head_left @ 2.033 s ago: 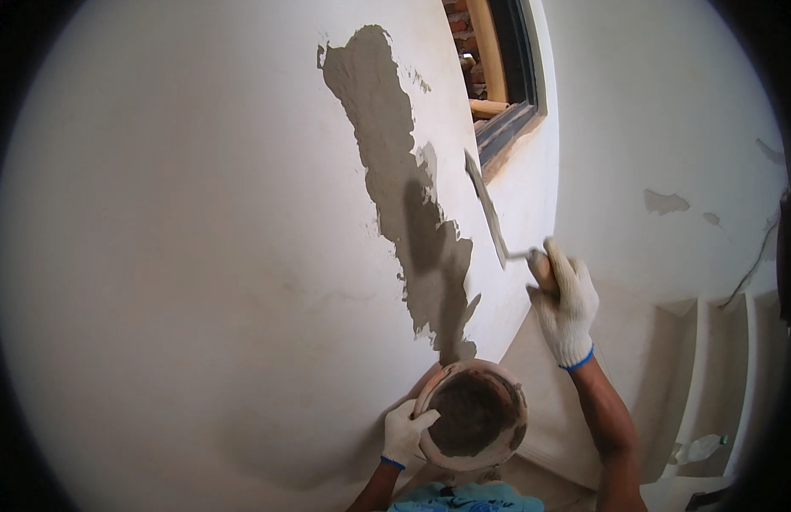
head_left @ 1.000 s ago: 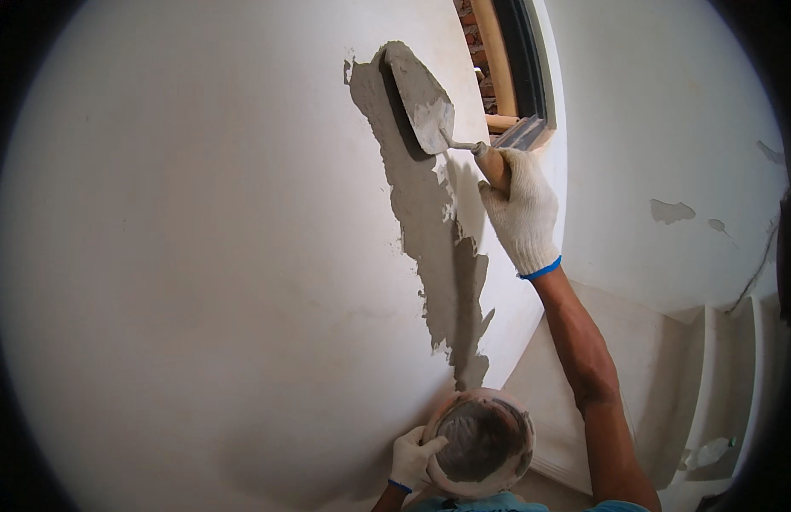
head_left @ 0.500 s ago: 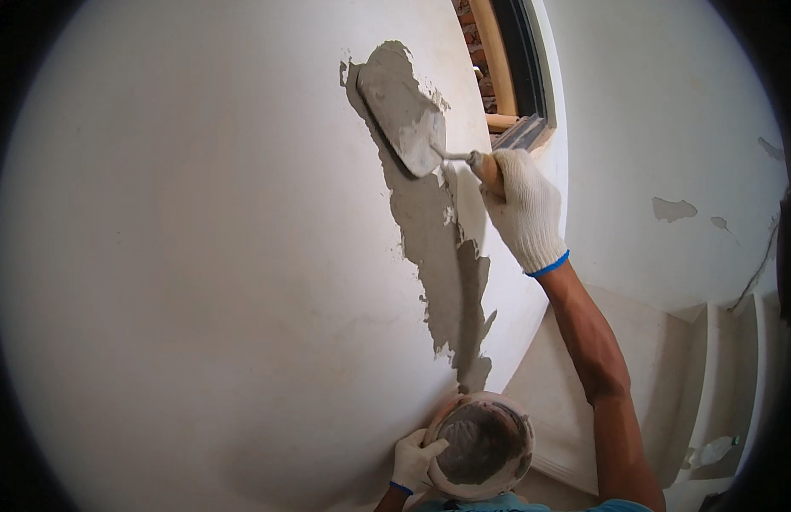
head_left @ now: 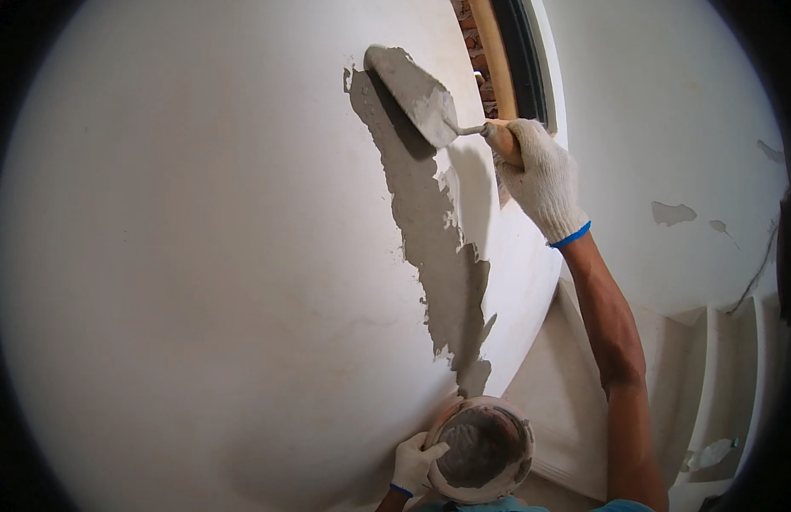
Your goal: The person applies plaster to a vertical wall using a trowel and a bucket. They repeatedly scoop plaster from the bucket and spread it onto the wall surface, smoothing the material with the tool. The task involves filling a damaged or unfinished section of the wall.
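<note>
My right hand (head_left: 545, 177), in a white knit glove with a blue cuff, grips the wooden handle of a trowel (head_left: 412, 94). Its mortar-smeared blade lies at the top of a long strip of wet grey mortar (head_left: 434, 256) on the white wall (head_left: 225, 230) and casts a shadow along its lower left side. Low in the picture my left hand (head_left: 415, 461), gloved too, holds the rim of a round bucket (head_left: 519, 488) with its thumb over the edge. Grey mortar (head_left: 472, 448) coats the inside of the bucket.
A window opening with a dark frame (head_left: 522, 64) lies beyond the wall's right edge, bricks showing through it. White stair steps (head_left: 703, 392) are at the lower right, with a clear plastic bottle (head_left: 714, 452) on one. Patches of flaked paint (head_left: 673, 213) mark the far wall.
My right hand has moved the trowel up and slightly right, uncovering smoothed mortar below the blade. The left hand and the bucket have stayed almost in place.
</note>
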The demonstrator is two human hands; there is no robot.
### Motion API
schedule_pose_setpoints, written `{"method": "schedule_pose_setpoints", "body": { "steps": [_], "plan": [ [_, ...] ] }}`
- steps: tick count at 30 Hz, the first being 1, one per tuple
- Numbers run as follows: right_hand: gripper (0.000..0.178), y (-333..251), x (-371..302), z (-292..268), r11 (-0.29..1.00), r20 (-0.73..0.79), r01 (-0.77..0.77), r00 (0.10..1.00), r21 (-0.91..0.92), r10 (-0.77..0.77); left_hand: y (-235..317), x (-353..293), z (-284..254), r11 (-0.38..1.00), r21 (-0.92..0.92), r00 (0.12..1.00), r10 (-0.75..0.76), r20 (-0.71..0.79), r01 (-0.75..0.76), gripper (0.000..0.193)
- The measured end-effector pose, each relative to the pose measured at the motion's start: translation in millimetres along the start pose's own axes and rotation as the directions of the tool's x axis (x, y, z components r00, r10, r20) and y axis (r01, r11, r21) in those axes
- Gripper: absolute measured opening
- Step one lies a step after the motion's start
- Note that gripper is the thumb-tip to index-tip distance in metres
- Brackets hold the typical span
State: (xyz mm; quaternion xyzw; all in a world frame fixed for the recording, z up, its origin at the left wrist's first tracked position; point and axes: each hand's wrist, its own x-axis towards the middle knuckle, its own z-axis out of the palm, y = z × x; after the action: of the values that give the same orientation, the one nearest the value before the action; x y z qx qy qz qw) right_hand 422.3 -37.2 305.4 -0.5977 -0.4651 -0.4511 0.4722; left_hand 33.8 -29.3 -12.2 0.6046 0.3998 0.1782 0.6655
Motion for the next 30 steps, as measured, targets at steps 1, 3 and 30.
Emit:
{"method": "schedule_pose_setpoints", "body": {
  "steps": [1, 3, 30],
  "plan": [
    [0.033, 1.6, 2.1, -1.1, 0.999, 0.024, 0.022, 0.999, -0.024, -0.021, 1.7, -1.0, -0.6, 1.000, 0.022, 1.000, -0.012, -0.006, 0.012, 0.030],
    [0.032, 2.5, 5.0, -7.1, 0.997, 0.080, 0.049, 0.996, -0.057, -0.044, 6.2, -3.1, -1.1, 0.997, 0.067, 0.999, -0.035, -0.016, 0.036, 0.030],
    [0.023, 26.3, -29.0, -28.6, 0.993, 0.218, 0.111, 0.971, -0.032, -0.101, -4.8, -3.9, 2.7, 1.000, 0.018, 0.999, 0.022, -0.040, -0.022, 0.028]
  ]
}}
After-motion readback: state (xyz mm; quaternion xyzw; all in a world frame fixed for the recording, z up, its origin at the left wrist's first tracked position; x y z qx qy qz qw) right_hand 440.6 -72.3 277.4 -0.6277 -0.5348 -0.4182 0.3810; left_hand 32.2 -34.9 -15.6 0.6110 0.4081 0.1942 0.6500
